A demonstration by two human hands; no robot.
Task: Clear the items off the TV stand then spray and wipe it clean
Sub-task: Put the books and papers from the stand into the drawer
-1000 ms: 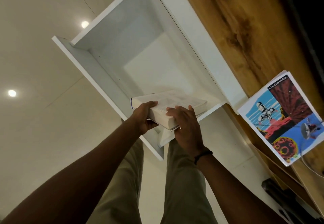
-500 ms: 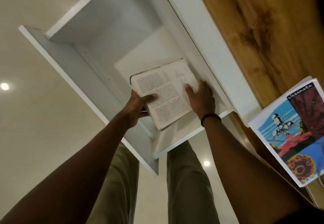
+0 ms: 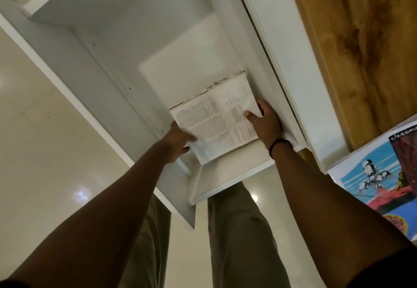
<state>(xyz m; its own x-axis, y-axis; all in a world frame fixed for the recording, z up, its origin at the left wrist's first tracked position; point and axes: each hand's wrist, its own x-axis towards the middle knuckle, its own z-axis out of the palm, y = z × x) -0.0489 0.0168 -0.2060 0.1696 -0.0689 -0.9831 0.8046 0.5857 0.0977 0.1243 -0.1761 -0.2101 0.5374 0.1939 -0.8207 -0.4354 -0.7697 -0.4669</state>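
White shelf (image 3: 225,175); both hands (image 3: 178,141) (image 3: 267,125) round book (image 3: 214,125)

Underfoot, glossy cream floor (image 3: 45,134) in large tiles with faint grout lines. On it, blurred light reflections: a soft one (image 3: 81,194) at lower left, a small bright one (image 3: 255,197) by the trousers. Khaki trousers (image 3: 237,242), both legs seen from above, slightly apart. Black band (image 3: 278,144) round a wrist.
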